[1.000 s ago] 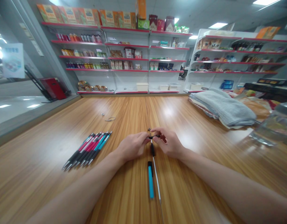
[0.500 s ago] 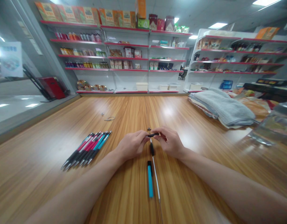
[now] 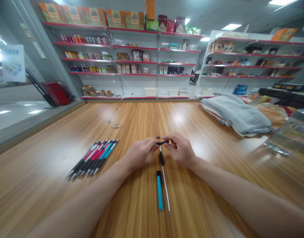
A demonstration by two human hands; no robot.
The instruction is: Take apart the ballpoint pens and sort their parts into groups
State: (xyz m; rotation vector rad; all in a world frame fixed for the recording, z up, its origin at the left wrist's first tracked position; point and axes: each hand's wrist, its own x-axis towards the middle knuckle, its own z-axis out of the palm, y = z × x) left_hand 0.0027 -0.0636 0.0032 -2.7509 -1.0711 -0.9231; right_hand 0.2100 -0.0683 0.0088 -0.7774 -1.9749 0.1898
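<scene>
My left hand (image 3: pixel 139 154) and my right hand (image 3: pixel 180 151) meet at the middle of the wooden table (image 3: pixel 67 198), both pinching a small black pen part (image 3: pixel 162 142) held level between their fingertips. Just below them lie a short black piece (image 3: pixel 161 158), a thin white refill rod (image 3: pixel 166 190) and a blue pen barrel (image 3: pixel 159 195), all loose on the table. A row of several assembled pens (image 3: pixel 93 158), pink and blue with black grips, lies to the left of my left hand.
A stack of folded striped cloth (image 3: pixel 237 114) sits at the right, with a clear plastic container (image 3: pixel 289 132) near the right edge. A small metal spring and a ring (image 3: pixel 116 126) lie further back. Store shelves (image 3: pixel 142 62) stand behind.
Both hands have stayed together on the black part, lifting it very slightly. Nothing else on the table has moved.
</scene>
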